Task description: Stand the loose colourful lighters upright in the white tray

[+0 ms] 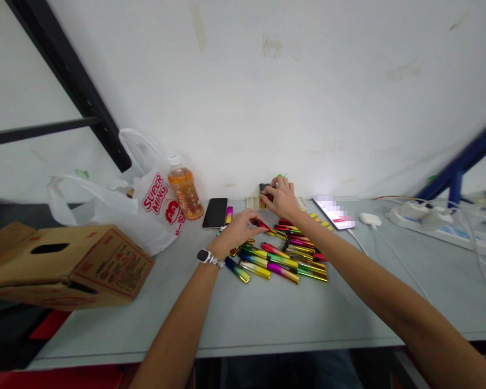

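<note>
A red-and-gold shiny tube is pinched between the thumb and fingers of my left hand, just above a pile of similar tubes. Behind it, my right hand curls over a small dark box near the wall. Its thumb and fingers are bent together at the box, with a bit of red showing there; what they grip is partly hidden. Several metallic tubes in gold, green, blue, magenta and red lie on the table below both hands. A pale tray with small cups sits partly behind my hands.
A black phone, an orange drink bottle, a white plastic bag and a cardboard box stand to the left. On the right are a lit phone, a white charger, cables and a power strip.
</note>
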